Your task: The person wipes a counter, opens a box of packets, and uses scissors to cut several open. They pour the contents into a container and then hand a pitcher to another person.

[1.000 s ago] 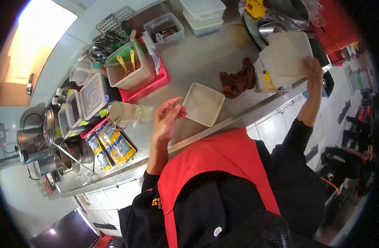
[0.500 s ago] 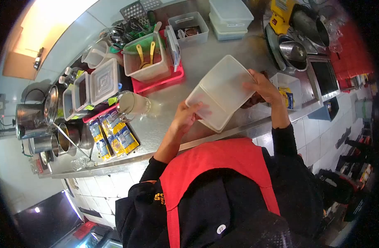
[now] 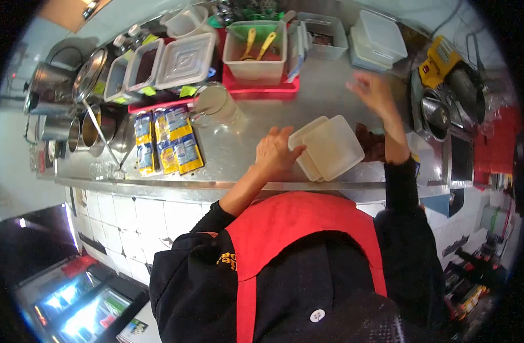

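Two square plastic lids lie overlapped on the metal tabletop, right of centre in the frame. The upper lid covers most of the lower lid, which shows along its left side. A brown cloth lies just beside them, to the right.

Left hand: positioned at the left edge of the lids, palm down. The grip is open, fingers spread, enclosing nothing. Contact between thumb and lid rim cannot be confirmed.

Right hand: raised above the tabletop, upper right of centre. The grip is open and empty, fingers loosely bent. The nearest items are the lidded containers toward the upper right; a gap separates hand and containers.

A glass jug and blue-and-yellow packets stand and lie respectively to the left.

Handling, as judged: each lid should be light and semi-rigid, flexing slightly at the panel. The smooth surface may slide, particularly if wet or greasy. Breakage risk appears low. Hold at opposite rims or corners, thumb above, fingers beneath; take both rims together where the pair must not shift.
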Available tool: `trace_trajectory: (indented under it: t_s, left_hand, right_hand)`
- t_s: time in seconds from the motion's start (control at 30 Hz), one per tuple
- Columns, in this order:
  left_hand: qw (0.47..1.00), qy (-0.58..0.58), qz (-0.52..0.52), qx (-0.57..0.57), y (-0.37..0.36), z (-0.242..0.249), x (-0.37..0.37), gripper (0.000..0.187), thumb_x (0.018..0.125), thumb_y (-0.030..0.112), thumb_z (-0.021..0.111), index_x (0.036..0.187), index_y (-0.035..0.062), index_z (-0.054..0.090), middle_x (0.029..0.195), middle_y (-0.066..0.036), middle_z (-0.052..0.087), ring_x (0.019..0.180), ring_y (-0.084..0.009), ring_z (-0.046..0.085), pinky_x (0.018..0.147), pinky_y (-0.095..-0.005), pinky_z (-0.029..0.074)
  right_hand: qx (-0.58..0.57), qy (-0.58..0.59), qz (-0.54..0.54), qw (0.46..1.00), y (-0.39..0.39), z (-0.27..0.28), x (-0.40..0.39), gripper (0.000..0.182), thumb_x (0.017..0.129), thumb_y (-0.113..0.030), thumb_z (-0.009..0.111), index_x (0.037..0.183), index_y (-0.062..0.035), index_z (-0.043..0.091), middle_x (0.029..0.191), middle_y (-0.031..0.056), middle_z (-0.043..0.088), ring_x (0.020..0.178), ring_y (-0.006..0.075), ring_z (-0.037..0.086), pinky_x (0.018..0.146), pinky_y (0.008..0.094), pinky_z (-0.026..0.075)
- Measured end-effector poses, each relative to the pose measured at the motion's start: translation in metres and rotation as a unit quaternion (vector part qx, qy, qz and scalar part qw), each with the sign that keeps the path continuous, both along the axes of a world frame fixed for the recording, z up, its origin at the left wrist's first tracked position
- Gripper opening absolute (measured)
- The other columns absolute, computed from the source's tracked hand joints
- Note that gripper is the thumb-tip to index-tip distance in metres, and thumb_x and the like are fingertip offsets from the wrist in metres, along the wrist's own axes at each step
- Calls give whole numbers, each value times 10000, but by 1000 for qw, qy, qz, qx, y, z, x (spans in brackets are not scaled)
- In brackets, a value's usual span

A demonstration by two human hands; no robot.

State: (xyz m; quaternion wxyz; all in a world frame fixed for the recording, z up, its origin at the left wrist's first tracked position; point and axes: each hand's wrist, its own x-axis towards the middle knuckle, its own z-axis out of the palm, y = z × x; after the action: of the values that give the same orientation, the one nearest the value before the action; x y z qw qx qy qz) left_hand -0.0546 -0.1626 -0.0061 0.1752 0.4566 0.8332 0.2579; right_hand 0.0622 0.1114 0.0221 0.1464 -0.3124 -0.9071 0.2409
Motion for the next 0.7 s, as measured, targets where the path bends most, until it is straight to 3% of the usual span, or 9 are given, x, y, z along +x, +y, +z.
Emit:
trace_trajectory:
  t_s: [0.1,0.17,0.27,0.33,0.43,0.5,0.53,0.67,0.7]
  left_hand:
    - [997,-58,-51,11,-22,-3,-5,484,727,336,643,1085,33,518,899,-203,559,846,-377,547,720,-432,452]
    - [985,-72,-142,61,-42,-10,-11,464,742,307,630,1094,29,514,893,-195,563,824,-387,544,715,-429,452]
    - [985,-113,-113,60,-75,9,-28,416,753,250,626,1089,30,522,894,-197,568,798,-372,556,710,-417,456]
    - [989,-98,-54,92,-100,7,-41,398,754,227,630,1085,29,529,875,-189,573,767,-341,567,688,-394,463]
    - [987,-91,42,126,-136,12,-64,374,750,188,645,1075,31,547,828,-167,581,709,-269,581,642,-342,470]
    - [980,-98,127,118,-157,18,-81,356,743,164,660,1062,35,566,784,-141,585,668,-204,578,604,-296,469]
    - [976,-95,162,107,-167,20,-90,347,741,157,664,1055,39,575,767,-128,587,653,-181,573,591,-277,466]
    - [952,-54,283,108,-189,14,-124,337,731,213,656,993,12,592,814,-181,604,712,-285,591,634,-351,472]
    - [950,-18,292,108,-191,8,-133,323,734,213,653,979,10,598,813,-181,605,718,-287,591,641,-356,468]
  right_hand:
    - [76,70,73,992,44,4,-82,320,738,-273,659,982,-69,627,885,116,643,799,222,625,712,316,482]
    - [34,61,148,986,101,-25,-135,335,743,-224,647,1040,-77,599,960,115,629,865,208,611,753,307,473]
    - [31,-112,223,968,180,-77,-196,526,711,-202,650,1195,-75,486,1188,147,513,1058,275,511,885,336,410]
    - [88,-159,204,962,166,-82,-216,571,705,-207,636,1224,-52,454,1243,168,461,1115,303,458,919,358,381]
    - [86,-298,113,944,214,-146,-223,533,794,-307,521,1232,-22,417,1217,186,469,1090,288,473,893,368,396]
    - [-197,-140,-234,942,287,-206,-219,522,784,-517,456,1015,-63,568,793,103,588,588,181,530,521,314,410]
    - [-202,-106,-224,947,256,-186,-213,527,773,-529,461,1003,-67,571,784,101,588,589,186,530,528,313,411]
    - [-141,-81,-103,981,178,-122,-204,552,729,-576,483,954,-82,584,751,93,587,593,207,529,557,310,415]
    - [27,-96,1,995,193,-127,-206,512,706,-518,547,962,-76,581,781,110,600,652,245,555,598,323,431]
